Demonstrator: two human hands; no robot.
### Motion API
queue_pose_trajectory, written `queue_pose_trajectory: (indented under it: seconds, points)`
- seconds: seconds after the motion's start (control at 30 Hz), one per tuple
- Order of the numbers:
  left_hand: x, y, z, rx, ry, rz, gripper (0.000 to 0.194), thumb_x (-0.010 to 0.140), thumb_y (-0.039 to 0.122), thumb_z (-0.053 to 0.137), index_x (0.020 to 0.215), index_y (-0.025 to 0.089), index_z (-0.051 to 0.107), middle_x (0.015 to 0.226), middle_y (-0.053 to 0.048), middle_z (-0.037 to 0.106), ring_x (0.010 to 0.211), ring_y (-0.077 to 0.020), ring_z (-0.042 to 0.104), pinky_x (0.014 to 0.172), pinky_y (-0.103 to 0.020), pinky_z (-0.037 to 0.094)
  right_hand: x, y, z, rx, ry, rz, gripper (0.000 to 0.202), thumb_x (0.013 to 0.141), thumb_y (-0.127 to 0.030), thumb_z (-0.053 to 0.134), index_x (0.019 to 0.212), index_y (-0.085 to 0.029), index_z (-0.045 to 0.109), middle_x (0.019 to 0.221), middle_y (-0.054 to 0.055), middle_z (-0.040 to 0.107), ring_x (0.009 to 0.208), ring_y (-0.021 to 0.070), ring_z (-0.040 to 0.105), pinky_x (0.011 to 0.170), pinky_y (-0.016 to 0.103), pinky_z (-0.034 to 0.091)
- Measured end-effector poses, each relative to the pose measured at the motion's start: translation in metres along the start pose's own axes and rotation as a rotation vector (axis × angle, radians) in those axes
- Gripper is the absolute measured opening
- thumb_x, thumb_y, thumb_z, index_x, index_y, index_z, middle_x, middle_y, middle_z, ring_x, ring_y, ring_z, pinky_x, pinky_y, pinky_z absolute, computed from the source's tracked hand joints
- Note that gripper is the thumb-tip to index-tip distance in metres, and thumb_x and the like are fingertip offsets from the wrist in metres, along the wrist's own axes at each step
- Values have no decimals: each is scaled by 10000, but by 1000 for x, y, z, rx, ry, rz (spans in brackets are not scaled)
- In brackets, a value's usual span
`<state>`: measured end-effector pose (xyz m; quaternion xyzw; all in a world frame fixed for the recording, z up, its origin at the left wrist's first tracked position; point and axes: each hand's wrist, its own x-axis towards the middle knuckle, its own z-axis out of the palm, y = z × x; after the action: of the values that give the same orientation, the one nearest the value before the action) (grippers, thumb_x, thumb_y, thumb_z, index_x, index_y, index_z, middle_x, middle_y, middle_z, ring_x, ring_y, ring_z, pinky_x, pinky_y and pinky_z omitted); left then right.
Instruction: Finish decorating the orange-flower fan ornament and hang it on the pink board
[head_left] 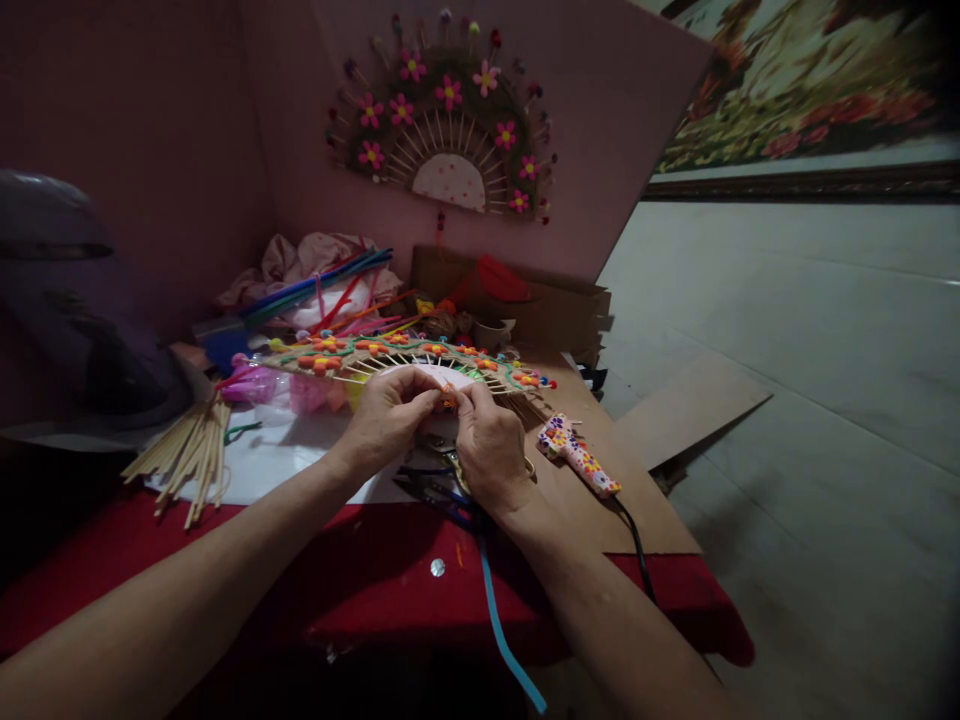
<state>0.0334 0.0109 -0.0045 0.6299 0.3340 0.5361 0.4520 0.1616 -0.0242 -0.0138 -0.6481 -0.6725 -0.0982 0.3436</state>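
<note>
Both hands meet at the near edge of a decorative fan (375, 350) with orange felt flowers, wooden ribs and bead-tipped sticks. My left hand (391, 412) is closed in a pinch on a small orange thread (449, 397) by the fan's pale half-round centre. From the other side, my right hand (491, 445) pinches the same thread. Its exact shape is partly hidden by the fingertips. Below the hands lie dark-handled scissors (431, 488), and gold-coloured handles show partly behind my right hand.
A flower-patterned glue gun (579, 455) lies on cardboard (652, 525) at the right, its black cord hanging over the edge. Wooden sticks (184, 460) are bundled at left. Pipe cleaners (322, 285) pile up behind. Another fan (448, 120) hangs on the wall. A blue strip (504, 630) dangles in front.
</note>
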Motion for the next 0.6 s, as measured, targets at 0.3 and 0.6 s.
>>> queue_pose_trajectory:
  seconds: [0.3,0.6]
  points:
    - [0,0,1,33,-5,-1,70,675,217,623,657,158,590,471,35,546,361,-68,441,356,-182,325,1,1,-2,48,37,18,176,948,-273,451,920,-177,596,752,42,706,646,170,633,566,255,282]
    - [0,-3,0,11,16,-18,153,687,294,646,699,146,608,492,33,555,368,-72,442,345,-190,322,0,0,-2,40,-12,6,197,952,-304,455,933,-189,614,740,42,713,667,180,652,577,253,298]
